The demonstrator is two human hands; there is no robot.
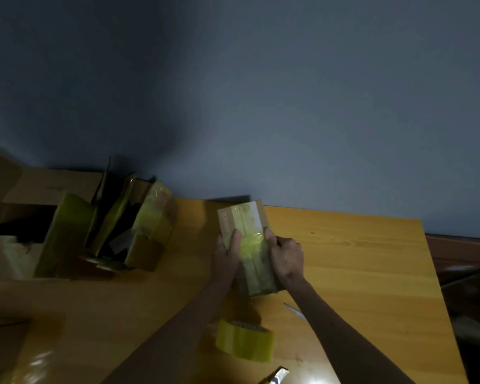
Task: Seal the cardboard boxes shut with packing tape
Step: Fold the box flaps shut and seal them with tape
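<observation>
While the small box [243,217] is sitting near the middle of the table [358,259], the left hand [227,252] and the right hand [286,256] are clamping it from either side. Fingers are wrapping the flanks, and both thumbs are lying on top beside the crinkled yellow tape [251,243] crossing the lid. The step in hand is looking like the press-down of that cross strip. To do it well, the thumbs are best working outward from the centre seam toward the edges, then down the sides, so wrinkles and air are being pushed out, not trapped. The bunched patch between the thumbs is asking for firm rubbing. The 2 hands are also best holding the box flat on the wood, so the flaps are not springing up.

The tape roll [244,340] is lying close to the person, between the forearms and apart from the box. At the left, a cluster of taped boxes [150,225] is leaning together beside a larger open carton [39,195]. The table is showing glossy orange-toned wood and is standing against a plain blue-grey wall [288,106] — the room is looking dim.
</observation>
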